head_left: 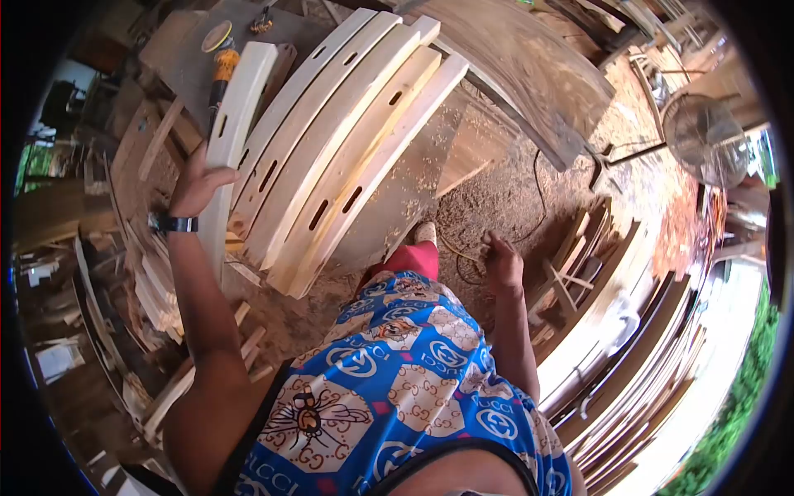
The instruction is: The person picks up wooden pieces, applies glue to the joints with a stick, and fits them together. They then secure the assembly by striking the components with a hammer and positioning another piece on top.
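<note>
My left hand [198,183], with a dark watch on its wrist, is wrapped round a pale slotted wooden beam [238,107] at the left end of a row. To the right of that beam lie several similar slotted beams [331,132], side by side on a grey work surface [397,207]. An orange and black power tool [222,74] is just left of the held beam. Away from the beams, my right hand [503,263] hangs over the sawdust-covered floor with its fingers curled. Whether anything small is inside it cannot be made out.
A large wooden sheet [529,66] lies at the top. A round fan [703,139] stands at the upper right. Long boards [628,364] are stacked at the right, and wood scraps [153,281] at the left. A cable [542,198] runs across the floor.
</note>
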Demonstrator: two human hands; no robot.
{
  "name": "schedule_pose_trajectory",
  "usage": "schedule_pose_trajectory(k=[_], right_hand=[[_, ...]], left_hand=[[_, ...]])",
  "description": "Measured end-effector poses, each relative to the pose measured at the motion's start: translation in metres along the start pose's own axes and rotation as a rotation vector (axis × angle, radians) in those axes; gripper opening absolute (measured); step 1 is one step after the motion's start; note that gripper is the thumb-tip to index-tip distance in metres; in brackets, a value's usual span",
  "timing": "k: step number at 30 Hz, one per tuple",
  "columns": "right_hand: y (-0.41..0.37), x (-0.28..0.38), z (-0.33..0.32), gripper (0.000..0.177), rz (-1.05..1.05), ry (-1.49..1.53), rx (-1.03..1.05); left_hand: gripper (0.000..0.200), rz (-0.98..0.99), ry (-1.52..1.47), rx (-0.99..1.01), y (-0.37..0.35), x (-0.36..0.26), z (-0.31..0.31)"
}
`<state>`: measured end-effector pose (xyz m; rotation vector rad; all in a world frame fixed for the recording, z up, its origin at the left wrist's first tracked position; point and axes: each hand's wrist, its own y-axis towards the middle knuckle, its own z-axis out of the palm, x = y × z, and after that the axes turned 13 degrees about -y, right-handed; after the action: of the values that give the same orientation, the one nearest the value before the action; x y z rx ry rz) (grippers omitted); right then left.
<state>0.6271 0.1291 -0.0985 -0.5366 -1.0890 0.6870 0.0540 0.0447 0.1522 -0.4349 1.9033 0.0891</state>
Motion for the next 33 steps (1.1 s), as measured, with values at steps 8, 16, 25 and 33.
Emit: schedule_pose_trajectory(k=[8,16,25,33], right_hand=[[0.101,0.164,0.073,0.032,-0.612,-0.786,0.131],[0.168,0.238,0.184,0.033,-0.621,-0.685,0.317],[0.232,0.254,0.207,0.036,-0.603,-0.859,0.448],[0.236,0.244,0.189,0.068,-0.454,-0.911,0.736]], left_hand=[[0.072,-0.233,-0.013,-0.053,-0.017,-0.022,0.012],[0.074,-0.275,-0.003,-0.084,-0.002,-0.064,0.056],[0.081,-0.401,-0.025,-0.209,0.036,-0.058,0.091],[0.091,-0.422,0.102,-0.312,0.087,-0.022,0.103]])
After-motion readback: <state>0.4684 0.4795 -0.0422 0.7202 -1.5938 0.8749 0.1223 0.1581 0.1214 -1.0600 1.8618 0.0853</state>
